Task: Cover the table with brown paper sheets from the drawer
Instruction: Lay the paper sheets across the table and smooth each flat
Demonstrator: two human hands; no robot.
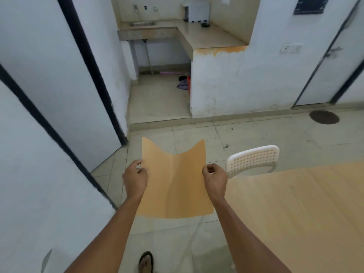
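A brown paper sheet hangs in the air in front of me, sagging along its middle with its far corners curled up. My left hand pinches its left edge and my right hand pinches its right edge. The sheet is over the floor, just left of the light wooden table, whose corner reaches in from the right. No drawer is in view.
A white perforated chair stands at the table's far edge. White doors with black frames line the left. Ahead are a low white wall, a stone counter with a sink, and tiled floor. My sandalled foot shows below.
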